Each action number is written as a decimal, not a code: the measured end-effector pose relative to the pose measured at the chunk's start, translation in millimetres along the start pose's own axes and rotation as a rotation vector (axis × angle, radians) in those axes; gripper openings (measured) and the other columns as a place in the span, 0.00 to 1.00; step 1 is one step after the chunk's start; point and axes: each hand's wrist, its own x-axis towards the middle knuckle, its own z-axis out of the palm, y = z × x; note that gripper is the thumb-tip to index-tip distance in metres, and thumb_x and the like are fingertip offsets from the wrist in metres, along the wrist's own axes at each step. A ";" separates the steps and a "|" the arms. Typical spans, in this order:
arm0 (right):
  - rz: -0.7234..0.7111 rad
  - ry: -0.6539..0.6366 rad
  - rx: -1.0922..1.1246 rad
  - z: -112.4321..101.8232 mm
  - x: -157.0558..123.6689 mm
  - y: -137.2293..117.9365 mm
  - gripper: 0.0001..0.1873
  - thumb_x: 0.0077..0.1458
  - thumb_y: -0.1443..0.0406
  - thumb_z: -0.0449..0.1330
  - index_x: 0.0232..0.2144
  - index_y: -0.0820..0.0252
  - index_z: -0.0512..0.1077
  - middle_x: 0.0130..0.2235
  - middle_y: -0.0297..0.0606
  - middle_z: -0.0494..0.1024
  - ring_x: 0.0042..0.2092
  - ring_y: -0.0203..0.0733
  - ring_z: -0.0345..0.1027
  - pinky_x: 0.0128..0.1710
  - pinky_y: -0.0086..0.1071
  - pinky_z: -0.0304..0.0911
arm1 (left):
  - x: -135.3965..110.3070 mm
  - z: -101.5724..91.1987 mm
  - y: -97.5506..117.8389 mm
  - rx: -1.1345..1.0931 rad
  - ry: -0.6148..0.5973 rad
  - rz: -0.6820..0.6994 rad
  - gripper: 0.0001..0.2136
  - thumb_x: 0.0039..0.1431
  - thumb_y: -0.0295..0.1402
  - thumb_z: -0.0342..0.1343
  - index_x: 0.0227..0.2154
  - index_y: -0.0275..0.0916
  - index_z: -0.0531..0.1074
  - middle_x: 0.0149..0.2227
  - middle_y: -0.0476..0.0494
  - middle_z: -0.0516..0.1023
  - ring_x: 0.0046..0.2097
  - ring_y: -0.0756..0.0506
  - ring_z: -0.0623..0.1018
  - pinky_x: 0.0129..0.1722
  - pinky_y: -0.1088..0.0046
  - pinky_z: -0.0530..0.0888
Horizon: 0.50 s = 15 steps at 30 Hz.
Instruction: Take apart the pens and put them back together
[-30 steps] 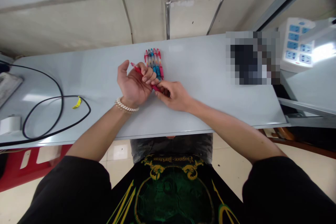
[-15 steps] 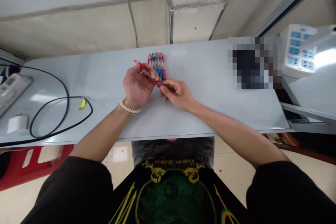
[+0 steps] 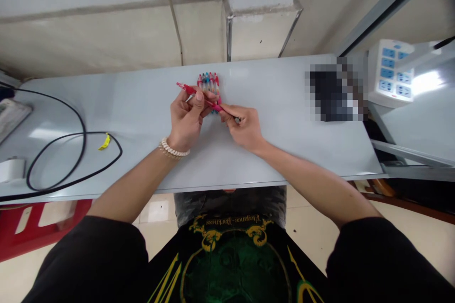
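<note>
My left hand is closed on a red pen, its thumb pressed against the fingers and the red end jutting out to the upper left. A pink grip piece sits in the pinched thumb and fingers of my right hand. The two hands nearly meet there, and the fingers hide whether pen and grip piece are joined. Just beyond the fingers, several retractable pens with red, dark and blue ends lie side by side on the light table. My left hand covers their lower parts.
At the left, a looped black cable with a yellow tag lies near a white charger. A blurred dark object rests on the right side. Beyond it is a white power strip. A wall stands behind the table.
My left hand has turned, with its thumb now over the red pen. My right hand still pinches the pink piece and has shifted slightly. The view has shifted a little.
</note>
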 end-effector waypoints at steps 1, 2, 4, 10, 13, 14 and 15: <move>-0.032 0.015 -0.023 0.9 0.0 0.3 0.21 0.75 0.54 0.57 0.42 0.60 0.84 0.31 0.35 0.77 0.33 0.37 0.69 0.37 0.32 0.67 | -1.2 0.2 0.1 0.008 0.002 0.006 0.18 0.61 0.51 0.75 0.37 0.45 0.76 0.41 0.45 0.85 0.56 0.39 0.86 0.47 0.64 0.83; -0.062 0.023 -0.044 1.7 -0.2 0.4 0.20 0.75 0.56 0.56 0.43 0.60 0.85 0.31 0.36 0.77 0.33 0.38 0.69 0.37 0.32 0.68 | -2.3 0.5 0.3 0.023 0.009 0.006 0.18 0.61 0.51 0.75 0.37 0.46 0.76 0.42 0.46 0.85 0.58 0.38 0.85 0.48 0.63 0.82; -0.104 0.035 -0.093 3.1 -0.6 0.9 0.20 0.76 0.57 0.55 0.45 0.59 0.85 0.32 0.37 0.78 0.34 0.39 0.71 0.39 0.33 0.70 | -4.5 1.3 0.8 0.061 0.032 0.003 0.19 0.60 0.52 0.75 0.38 0.46 0.76 0.43 0.47 0.85 0.62 0.37 0.82 0.49 0.61 0.80; -0.181 0.058 -0.288 6.6 -0.8 8.3 0.21 0.77 0.60 0.51 0.51 0.58 0.84 0.35 0.41 0.81 0.40 0.44 0.76 0.45 0.37 0.75 | -5.7 -0.4 -2.3 0.074 0.064 -0.005 0.18 0.61 0.52 0.73 0.37 0.46 0.75 0.44 0.47 0.85 0.65 0.35 0.81 0.50 0.59 0.79; -0.205 0.052 -0.281 6.8 0.1 7.5 0.21 0.78 0.59 0.51 0.51 0.59 0.84 0.37 0.43 0.83 0.40 0.44 0.76 0.47 0.38 0.75 | -2.2 -2.7 -4.7 0.020 0.066 -0.019 0.14 0.64 0.47 0.73 0.37 0.46 0.76 0.42 0.48 0.85 0.60 0.37 0.84 0.49 0.60 0.79; -0.198 0.049 -0.256 6.5 0.5 5.5 0.22 0.78 0.56 0.52 0.51 0.60 0.84 0.37 0.43 0.83 0.39 0.43 0.75 0.47 0.38 0.74 | -0.9 -3.0 -5.0 0.000 0.073 -0.020 0.12 0.65 0.45 0.72 0.37 0.46 0.77 0.42 0.48 0.85 0.57 0.39 0.85 0.49 0.61 0.79; -0.181 0.046 -0.222 5.9 0.9 3.0 0.23 0.78 0.54 0.53 0.50 0.60 0.83 0.38 0.42 0.83 0.38 0.43 0.75 0.45 0.38 0.74 | 0.3 -2.9 -5.0 -0.021 0.082 -0.016 0.11 0.66 0.44 0.72 0.36 0.45 0.78 0.42 0.48 0.86 0.54 0.40 0.86 0.47 0.62 0.80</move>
